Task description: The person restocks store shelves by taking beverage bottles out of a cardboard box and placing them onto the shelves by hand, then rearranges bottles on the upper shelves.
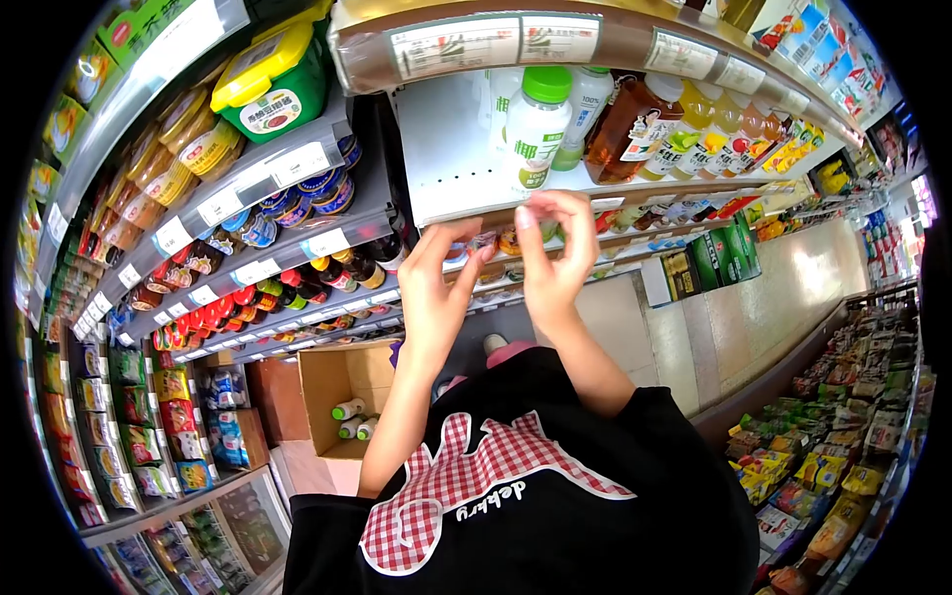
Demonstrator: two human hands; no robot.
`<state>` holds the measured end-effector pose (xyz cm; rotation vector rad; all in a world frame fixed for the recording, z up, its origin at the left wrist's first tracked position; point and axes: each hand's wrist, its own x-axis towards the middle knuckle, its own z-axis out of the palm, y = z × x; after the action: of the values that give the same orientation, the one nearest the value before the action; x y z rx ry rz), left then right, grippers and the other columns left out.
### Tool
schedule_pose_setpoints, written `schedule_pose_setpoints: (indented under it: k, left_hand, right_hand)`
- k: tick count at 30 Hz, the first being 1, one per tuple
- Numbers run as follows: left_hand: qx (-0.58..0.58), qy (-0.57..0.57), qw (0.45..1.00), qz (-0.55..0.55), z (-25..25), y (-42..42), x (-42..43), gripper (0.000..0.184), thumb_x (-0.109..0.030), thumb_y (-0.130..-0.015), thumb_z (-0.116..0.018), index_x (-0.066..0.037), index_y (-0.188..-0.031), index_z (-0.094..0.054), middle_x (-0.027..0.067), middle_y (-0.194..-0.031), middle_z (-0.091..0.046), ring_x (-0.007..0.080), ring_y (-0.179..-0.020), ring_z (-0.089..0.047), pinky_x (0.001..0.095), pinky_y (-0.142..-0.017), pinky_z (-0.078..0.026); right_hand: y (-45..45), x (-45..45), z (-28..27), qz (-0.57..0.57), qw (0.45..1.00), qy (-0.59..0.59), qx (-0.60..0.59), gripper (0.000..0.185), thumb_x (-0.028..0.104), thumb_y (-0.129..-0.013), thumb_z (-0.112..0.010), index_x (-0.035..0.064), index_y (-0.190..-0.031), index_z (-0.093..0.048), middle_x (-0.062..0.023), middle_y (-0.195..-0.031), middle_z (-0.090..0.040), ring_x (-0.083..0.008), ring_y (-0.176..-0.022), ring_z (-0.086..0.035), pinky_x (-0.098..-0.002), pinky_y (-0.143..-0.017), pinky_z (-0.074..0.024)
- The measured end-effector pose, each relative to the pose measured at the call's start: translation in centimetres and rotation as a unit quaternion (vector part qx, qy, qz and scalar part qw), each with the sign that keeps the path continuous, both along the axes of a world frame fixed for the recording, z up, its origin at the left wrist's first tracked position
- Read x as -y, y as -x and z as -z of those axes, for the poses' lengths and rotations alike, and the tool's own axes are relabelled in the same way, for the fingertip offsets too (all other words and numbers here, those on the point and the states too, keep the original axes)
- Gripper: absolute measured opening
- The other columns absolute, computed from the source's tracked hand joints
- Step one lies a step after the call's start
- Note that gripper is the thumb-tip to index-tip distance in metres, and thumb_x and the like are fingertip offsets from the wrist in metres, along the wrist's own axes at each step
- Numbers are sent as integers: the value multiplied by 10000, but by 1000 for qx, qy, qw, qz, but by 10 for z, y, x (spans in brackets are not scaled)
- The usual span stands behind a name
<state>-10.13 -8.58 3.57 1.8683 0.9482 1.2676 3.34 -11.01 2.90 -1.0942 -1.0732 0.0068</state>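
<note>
My left hand [436,283] is raised in front of the shelf, its thumb and fingers loosely curved with a gap between them. I see nothing held in it. Close by on the right, my right hand [557,253] is also curved, thumb and fingertips near one another, with no held thing visible. Just beyond its fingertips, a white bottle with a green cap [538,129] stands upright at the front of the white shelf [446,149]. It appears apart from both hands. Beside it stands another pale bottle [585,114], then a large bottle of brown drink [635,129].
Yellow and orange drinks [709,129] continue along the shelf. Above runs a shelf edge with price tags [456,48]. On the floor, an open cardboard box [332,397] holds several green-capped bottles. Green tubs and jars fill the left shelves; a snack rack [813,466] stands right.
</note>
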Motion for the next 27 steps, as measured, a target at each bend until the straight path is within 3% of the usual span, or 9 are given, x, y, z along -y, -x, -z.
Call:
schedule_pose_setpoints:
  k: [4, 7, 8, 10, 16, 17, 20, 23, 27]
  left_hand:
    - [12, 16, 1000, 1, 5, 12, 11, 224, -18, -832, -757, 17, -1043, -691, 148, -957, -713, 266, -877, -696, 330, -797, -532]
    - [2, -3, 1000, 15, 7, 14, 15, 241, 47, -842, -722, 23, -1081, -698, 125, -962, -716, 181, -892, -707, 303, -775, -594]
    - [4, -2, 1000, 21, 6, 14, 17, 239, 44, -845, -722, 22, -1082, -698, 124, -960, -718, 181, -889, -708, 302, -773, -593]
    - [14, 9, 999, 33, 2, 13, 20, 238, 39, -848, -721, 21, -1085, -699, 123, -959, -721, 181, -885, -710, 300, -768, -591]
    - [29, 28, 997, 62, -1, 13, 28, 237, 24, -860, -712, 19, -1097, -701, 127, -970, -726, 179, -892, -711, 299, -775, -585]
    - [28, 27, 997, 63, -2, 13, 29, 236, 22, -862, -710, 18, -1098, -702, 127, -971, -727, 179, -894, -711, 300, -777, -583]
    - [26, 28, 997, 69, -4, 14, 31, 224, 10, -868, -718, 24, -1090, -692, 143, -980, -719, 207, -897, -716, 311, -781, -581]
    - [28, 35, 996, 73, -5, 17, 32, 218, 2, -873, -719, 29, -1088, -688, 152, -982, -716, 218, -897, -718, 314, -777, -580]
    - [16, 36, 997, 70, -9, 21, 31, 221, -2, -879, -711, 30, -1097, -687, 151, -978, -716, 211, -892, -716, 311, -767, -579]
  right_hand:
    - [-35, -10, -34, 102, 994, 46, -2, 238, 64, -876, -729, 7, -1098, -664, -89, -990, -648, -159, -776, -619, -280, -646, -501]
    - [-67, -29, -54, 159, 980, 83, 85, 344, 149, -874, -743, 15, -1180, -663, -89, -1087, -668, -130, -726, -629, -273, -602, -493]
    - [-72, -34, -63, 176, 973, 112, 93, 373, 185, -857, -753, 0, -1168, -661, -119, -1083, -677, -225, -760, -671, -347, -646, -522]
    - [-98, -63, -59, 279, 937, 42, 208, 368, 210, -832, -782, 4, -1127, -703, -130, -884, -704, -222, -674, -644, -344, -654, -509]
    - [-112, -91, -76, 312, 908, 183, 211, 488, 411, -767, -801, 5, -1028, -727, -200, -932, -732, -403, -857, -696, -438, -775, -541]
    - [-133, -102, -67, 287, 917, 143, 236, 482, 428, -761, -799, -1, -973, -739, -219, -933, -730, -438, -902, -688, -468, -803, -542]
    - [-140, -109, -65, 306, 908, 151, 242, 436, 419, -768, -796, -5, -863, -751, -187, -768, -723, -390, -796, -709, -433, -755, -551]
    - [-143, -106, -72, 229, 934, 189, 201, 418, 411, -750, -814, -1, -744, -745, -135, -614, -685, -307, -665, -710, -377, -677, -550]
    - [-141, -97, -79, 240, 928, 183, 216, 417, 401, -724, -844, -2, -707, -741, -107, -572, -670, -233, -566, -678, -339, -603, -533]
